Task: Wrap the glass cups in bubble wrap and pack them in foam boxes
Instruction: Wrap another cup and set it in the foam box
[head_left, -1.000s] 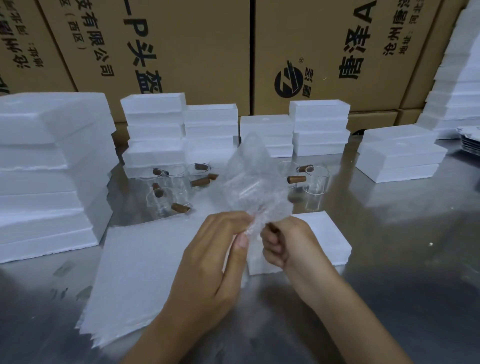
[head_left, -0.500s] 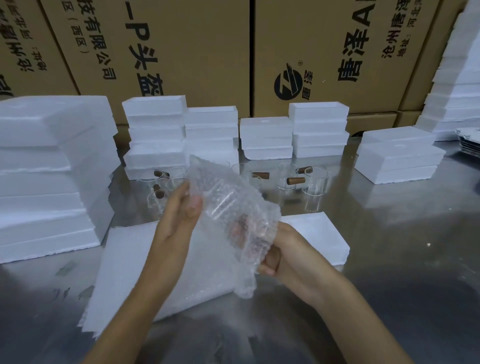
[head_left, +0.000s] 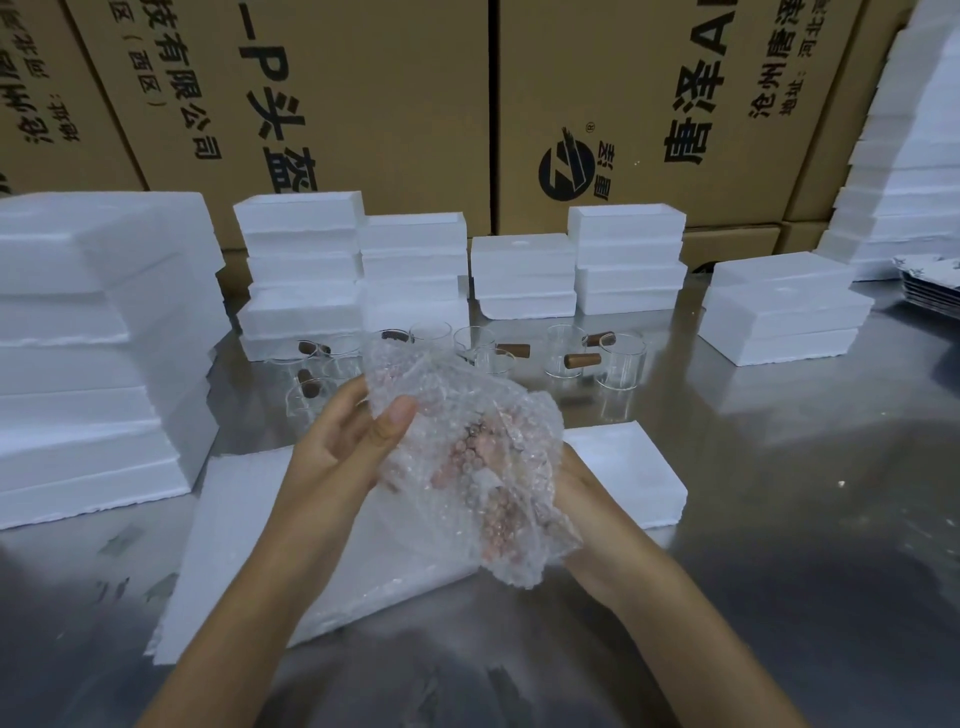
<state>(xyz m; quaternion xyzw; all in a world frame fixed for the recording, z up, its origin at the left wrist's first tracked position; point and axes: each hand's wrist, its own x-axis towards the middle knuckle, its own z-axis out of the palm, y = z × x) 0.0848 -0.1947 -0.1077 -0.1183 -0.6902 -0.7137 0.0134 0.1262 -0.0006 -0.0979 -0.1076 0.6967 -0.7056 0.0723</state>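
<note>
Both hands hold one bundle of bubble wrap (head_left: 467, 457) above the metal table (head_left: 779, 493), in front of the person and nearer than the row of bare cups. The bundle's long axis runs diagonally, from upper left and away from the camera down to lower right and toward it; a loose crumpled end hangs at the lower right. A dark, brownish shape shows through the film near the middle. The cup inside cannot be made out clearly, so which way its mouth or handle points cannot be told.

The left hand (head_left: 343, 441) grips the upper left part of the bundle, thumb pressed on the near face and fingers curled behind. The right hand (head_left: 576, 488) supports the bundle from below and from the right. Most of it is hidden behind the wrap, and its fingers appear wrapped round the bundle.

Under the hands lies a flat stack of bubble wrap sheets (head_left: 249, 545), with one closed foam box (head_left: 628, 473) just beside it on the right. Unwrapped glass cups (head_left: 621, 366) with brown handles stand upright farther back. Stacks of foam boxes (head_left: 301, 270) line the rear and left of the table, before cardboard cartons (head_left: 363, 104).
</note>
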